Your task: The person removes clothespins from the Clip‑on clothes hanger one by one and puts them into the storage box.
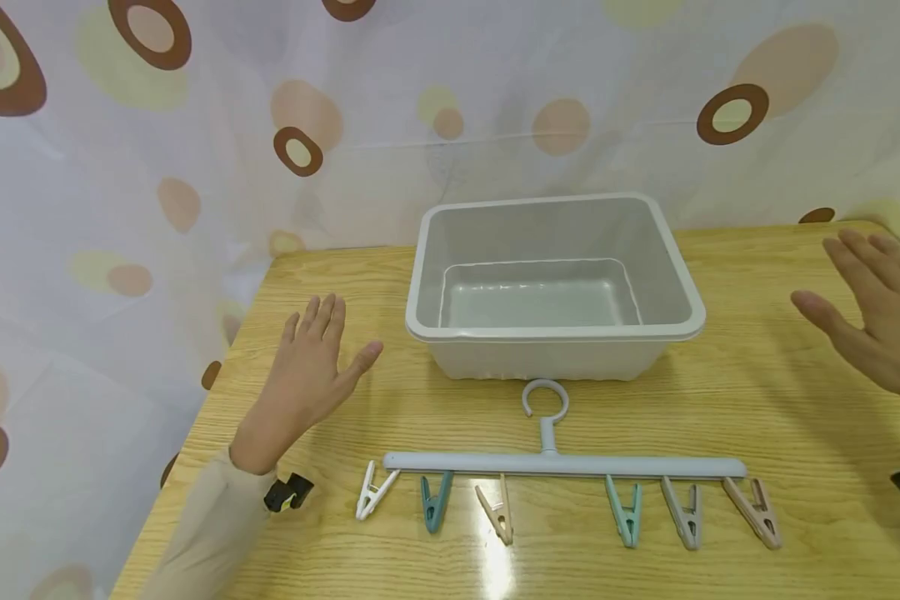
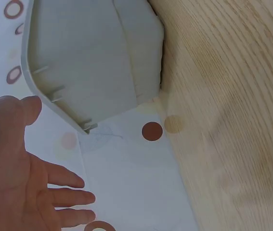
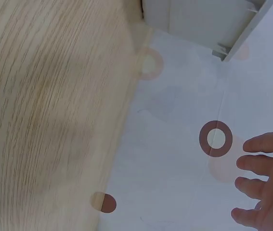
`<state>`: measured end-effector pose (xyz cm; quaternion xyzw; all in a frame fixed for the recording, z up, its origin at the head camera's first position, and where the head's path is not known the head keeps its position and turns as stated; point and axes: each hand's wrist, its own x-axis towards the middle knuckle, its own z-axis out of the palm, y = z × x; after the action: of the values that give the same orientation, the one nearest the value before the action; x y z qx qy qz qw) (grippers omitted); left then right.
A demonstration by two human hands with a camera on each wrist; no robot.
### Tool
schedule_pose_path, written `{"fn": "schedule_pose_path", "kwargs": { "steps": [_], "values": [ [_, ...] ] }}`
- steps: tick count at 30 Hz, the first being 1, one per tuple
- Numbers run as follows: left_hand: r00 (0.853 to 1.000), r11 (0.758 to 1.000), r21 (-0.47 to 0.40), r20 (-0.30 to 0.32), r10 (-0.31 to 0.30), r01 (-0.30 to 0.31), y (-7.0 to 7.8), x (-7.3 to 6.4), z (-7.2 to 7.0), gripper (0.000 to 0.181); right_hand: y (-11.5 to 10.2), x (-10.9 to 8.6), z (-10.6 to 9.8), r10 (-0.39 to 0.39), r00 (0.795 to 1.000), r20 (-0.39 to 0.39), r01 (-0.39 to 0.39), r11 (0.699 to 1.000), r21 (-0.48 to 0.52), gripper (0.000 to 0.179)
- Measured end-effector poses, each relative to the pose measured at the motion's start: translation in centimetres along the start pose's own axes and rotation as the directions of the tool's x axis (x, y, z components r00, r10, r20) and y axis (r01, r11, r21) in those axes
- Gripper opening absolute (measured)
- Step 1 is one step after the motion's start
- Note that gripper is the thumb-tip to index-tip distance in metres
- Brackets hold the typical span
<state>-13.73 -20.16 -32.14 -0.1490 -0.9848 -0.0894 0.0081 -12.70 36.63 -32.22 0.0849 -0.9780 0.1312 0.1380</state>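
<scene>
My left hand (image 1: 303, 383) is held over the left side of the table, fingers straight and thumb spread, holding nothing. Far to the right, my right hand (image 1: 881, 312) is likewise outstretched with nothing in it, partly cut off by the frame edge. Between them stands a light grey plastic basin (image 1: 555, 354) with nothing inside. In front of it lies a pale blue hanger bar (image 1: 465, 462) with a hook. Below the bar are several clothes pegs: white (image 1: 373, 493), dark teal (image 1: 436, 504), beige (image 1: 499, 512), mint green (image 1: 627, 515), grey (image 1: 686, 517) and brownish pink (image 1: 759, 515).
The wooden table (image 1: 787, 433) runs back to a white cloth (image 1: 390, 192) with brown and beige circles, which hangs behind and on the left. The basin's near wall stands close behind the hanger's hook.
</scene>
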Motion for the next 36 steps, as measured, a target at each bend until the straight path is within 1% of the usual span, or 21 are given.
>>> {"fn": "schedule_pose_path", "kwargs": {
  "steps": [4,10,18,21,26,30,36],
  "values": [
    [1.000,1.000,-0.023,0.000,0.016,-0.016,0.1,-0.2,0.3,0.088,-0.5,0.3,-0.1,0.001,1.000,0.023,0.000,0.999,-0.040,0.079],
    [0.999,0.998,-0.046,0.001,0.032,-0.032,0.5,-0.6,0.6,0.088,-1.3,0.8,-0.2,0.007,0.999,0.043,-0.004,0.998,-0.070,0.080],
    [0.999,0.997,-0.061,0.014,0.043,-0.042,1.0,-0.9,1.0,0.088,-1.4,1.5,-0.3,-0.008,0.996,0.086,0.018,0.992,-0.122,0.083],
    [0.998,0.997,-0.060,0.016,0.058,-0.057,1.3,-0.9,1.2,0.087,-1.6,1.7,-0.4,-0.013,0.995,0.103,0.026,0.993,-0.118,0.082],
    [0.996,0.995,-0.034,0.018,0.091,-0.090,1.7,-1.1,1.5,0.087,-2.3,1.8,-0.6,-0.027,0.992,0.126,0.041,0.994,-0.104,0.081],
    [0.995,0.995,-0.029,0.023,0.098,-0.098,2.0,-1.2,1.7,0.086,-2.6,1.9,-0.5,-0.034,0.989,0.142,0.049,0.994,-0.103,0.081],
    [0.993,0.993,-0.016,0.029,0.114,-0.114,2.3,-1.3,1.9,0.085,-3.0,2.3,-0.3,-0.051,0.991,0.123,0.064,0.992,-0.105,0.081]
  ]
}}
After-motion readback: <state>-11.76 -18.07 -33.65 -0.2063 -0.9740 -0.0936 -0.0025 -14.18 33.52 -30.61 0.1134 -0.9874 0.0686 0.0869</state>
